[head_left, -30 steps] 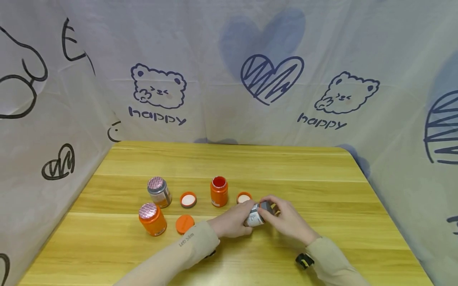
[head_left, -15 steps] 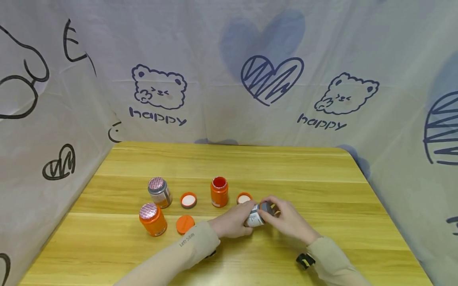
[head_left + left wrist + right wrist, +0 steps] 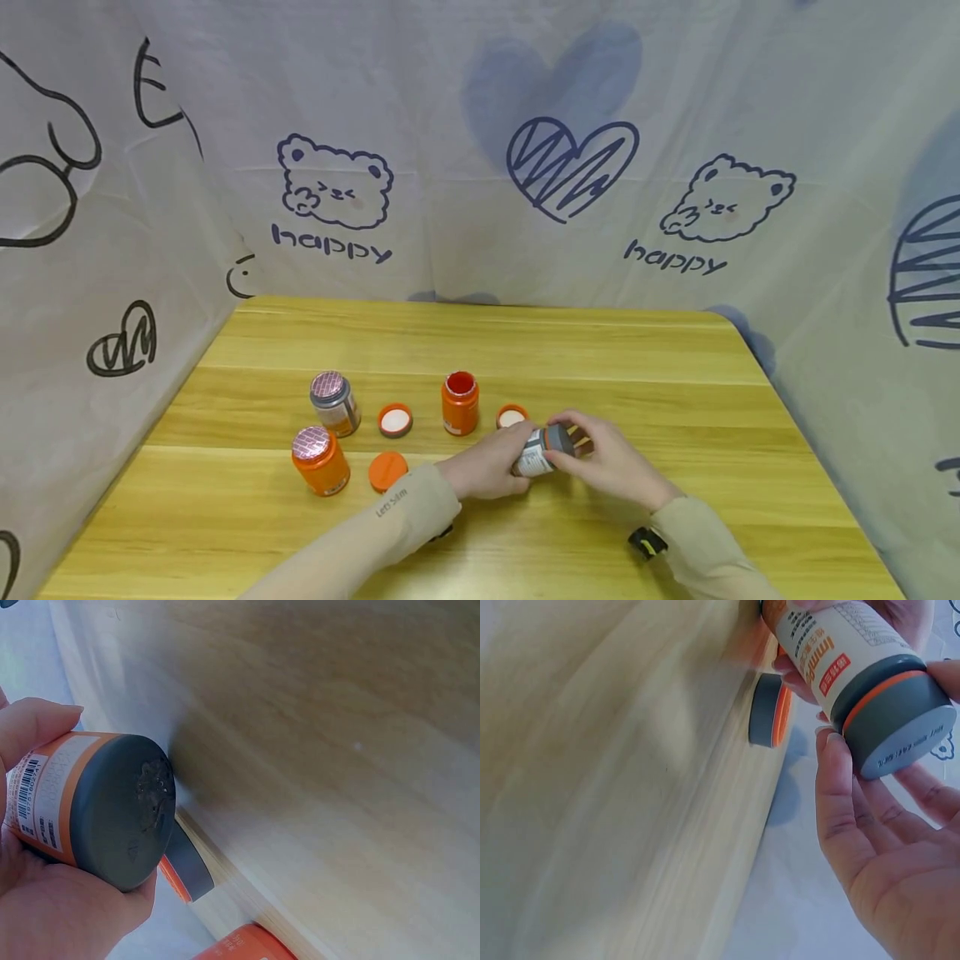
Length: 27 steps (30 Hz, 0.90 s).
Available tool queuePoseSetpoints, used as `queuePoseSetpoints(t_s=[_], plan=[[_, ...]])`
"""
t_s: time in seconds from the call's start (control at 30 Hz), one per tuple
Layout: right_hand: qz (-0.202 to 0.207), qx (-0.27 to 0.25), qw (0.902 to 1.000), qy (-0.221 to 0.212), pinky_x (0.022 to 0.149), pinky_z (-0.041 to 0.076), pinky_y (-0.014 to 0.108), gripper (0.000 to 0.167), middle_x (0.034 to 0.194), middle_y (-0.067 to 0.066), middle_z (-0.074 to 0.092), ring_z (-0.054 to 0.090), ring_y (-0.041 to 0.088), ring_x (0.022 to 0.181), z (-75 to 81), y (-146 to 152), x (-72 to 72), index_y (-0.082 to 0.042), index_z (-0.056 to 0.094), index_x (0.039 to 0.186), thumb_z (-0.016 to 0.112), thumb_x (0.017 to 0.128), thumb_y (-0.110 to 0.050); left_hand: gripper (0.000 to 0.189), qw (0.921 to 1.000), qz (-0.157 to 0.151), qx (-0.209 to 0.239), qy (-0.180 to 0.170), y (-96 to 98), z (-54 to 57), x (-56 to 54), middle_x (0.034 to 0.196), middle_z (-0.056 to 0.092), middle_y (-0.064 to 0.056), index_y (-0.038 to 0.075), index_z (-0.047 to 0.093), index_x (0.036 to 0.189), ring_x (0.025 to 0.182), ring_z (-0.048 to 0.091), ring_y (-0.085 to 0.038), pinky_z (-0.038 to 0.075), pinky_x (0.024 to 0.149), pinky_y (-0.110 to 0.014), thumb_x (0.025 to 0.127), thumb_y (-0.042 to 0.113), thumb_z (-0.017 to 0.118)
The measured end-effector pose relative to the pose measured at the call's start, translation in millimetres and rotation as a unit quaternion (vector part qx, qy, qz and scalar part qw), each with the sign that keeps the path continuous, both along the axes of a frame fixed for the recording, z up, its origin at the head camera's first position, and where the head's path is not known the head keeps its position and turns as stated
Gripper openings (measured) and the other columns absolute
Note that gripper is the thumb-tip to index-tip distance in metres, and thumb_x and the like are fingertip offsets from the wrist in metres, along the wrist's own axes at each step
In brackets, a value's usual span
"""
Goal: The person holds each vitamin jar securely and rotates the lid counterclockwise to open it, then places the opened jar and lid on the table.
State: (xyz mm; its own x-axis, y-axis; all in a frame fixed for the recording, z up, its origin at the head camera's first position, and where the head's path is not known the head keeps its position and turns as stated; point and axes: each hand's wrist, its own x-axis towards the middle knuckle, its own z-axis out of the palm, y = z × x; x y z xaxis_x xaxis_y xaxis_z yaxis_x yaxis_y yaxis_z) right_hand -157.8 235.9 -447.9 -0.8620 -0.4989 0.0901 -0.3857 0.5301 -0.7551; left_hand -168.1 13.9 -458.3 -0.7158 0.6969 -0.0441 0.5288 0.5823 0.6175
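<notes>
My left hand (image 3: 483, 464) grips a grey supplement bottle (image 3: 534, 457) with a white label, tilted so its cap end points right. The left wrist view shows the bottle's grey base (image 3: 124, 814) and a barcode on the label. My right hand (image 3: 615, 458) is at the other end, with fingertips on opposite sides of the grey screw cap (image 3: 900, 724). An orange ring shows along the cap's lower edge, and the cap sits on the bottle. The palm stays off the cap's flat top.
An uncovered orange bottle (image 3: 460, 408) stands behind the hands. An upturned cap (image 3: 512, 416) lies beside it, another upturned cap (image 3: 394, 420) farther left. An orange lid (image 3: 387, 472) lies near the left sleeve. At left stand a foil-sealed grey bottle (image 3: 335, 406) and a foil-sealed orange bottle (image 3: 322, 462).
My right hand has shifted slightly right and its fingers have spread around the cap, so more of the cap shows. My left hand and the bottle have stayed in place.
</notes>
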Motion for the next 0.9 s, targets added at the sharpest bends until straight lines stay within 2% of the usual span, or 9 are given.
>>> queuePoseSetpoints(t_s=[0.13, 0.33, 0.57, 0.73, 0.9], plan=[[0.011, 0.006, 0.9997, 0.019, 0.08, 0.058, 0.028, 0.044, 0.107, 0.006, 0.07, 0.065, 0.014, 0.093, 1.4, 2.5, -0.2, -0.005, 0.06, 0.127, 0.074, 0.092, -0.028, 0.054, 1.0, 0.0, 0.003, -0.004, -0.5, 0.7, 0.1, 0.115, 0.061, -0.002, 0.011, 0.047, 0.131, 0.1, 0.056, -0.01, 0.047, 0.091, -0.022, 0.085, 0.008, 0.076], [0.024, 0.023, 0.999, 0.029, 0.084, 0.059, 0.034, 0.05, 0.115, 0.006, 0.069, 0.067, 0.017, 0.096, 5.0, 6.0, 0.1, -0.006, 0.058, 0.131, 0.076, 0.09, -0.026, 0.056, 0.9999, 0.001, 0.008, -0.01, -0.6, -1.0, -1.2, 0.116, 0.061, -0.003, 0.011, 0.046, 0.132, 0.1, 0.056, -0.01, 0.047, 0.091, -0.022, 0.085, 0.007, 0.076], [0.054, 0.011, 0.9956, 0.076, 0.086, 0.059, 0.034, 0.052, 0.122, 0.006, 0.067, 0.068, 0.021, 0.103, 3.5, 8.8, 0.2, -0.007, 0.058, 0.131, 0.081, 0.084, -0.01, 0.056, 0.9999, 0.0, 0.011, -0.006, -0.6, -3.6, -2.3, 0.115, 0.061, -0.003, 0.011, 0.046, 0.131, 0.1, 0.057, -0.01, 0.048, 0.092, -0.023, 0.084, 0.007, 0.077], [0.059, 0.001, 0.9927, 0.106, 0.087, 0.059, 0.032, 0.056, 0.122, 0.003, 0.067, 0.066, 0.019, 0.107, 2.3, 7.3, 1.6, -0.011, 0.059, 0.129, 0.083, 0.079, -0.003, 0.057, 0.9999, 0.001, 0.013, -0.006, -1.1, -4.1, -2.2, 0.116, 0.061, -0.003, 0.011, 0.045, 0.132, 0.102, 0.057, -0.011, 0.048, 0.094, -0.024, 0.085, 0.007, 0.077], [0.05, -0.005, 0.993, 0.107, 0.088, 0.059, 0.033, 0.055, 0.123, -0.002, 0.065, 0.063, 0.014, 0.11, 1.3, 4.4, 4.3, -0.016, 0.06, 0.127, 0.084, 0.079, -0.004, 0.056, 0.9999, -0.002, 0.016, -0.003, -2.0, -3.7, -1.3, 0.118, 0.061, -0.003, 0.012, 0.046, 0.132, 0.103, 0.057, -0.011, 0.048, 0.095, -0.025, 0.085, 0.007, 0.077]])
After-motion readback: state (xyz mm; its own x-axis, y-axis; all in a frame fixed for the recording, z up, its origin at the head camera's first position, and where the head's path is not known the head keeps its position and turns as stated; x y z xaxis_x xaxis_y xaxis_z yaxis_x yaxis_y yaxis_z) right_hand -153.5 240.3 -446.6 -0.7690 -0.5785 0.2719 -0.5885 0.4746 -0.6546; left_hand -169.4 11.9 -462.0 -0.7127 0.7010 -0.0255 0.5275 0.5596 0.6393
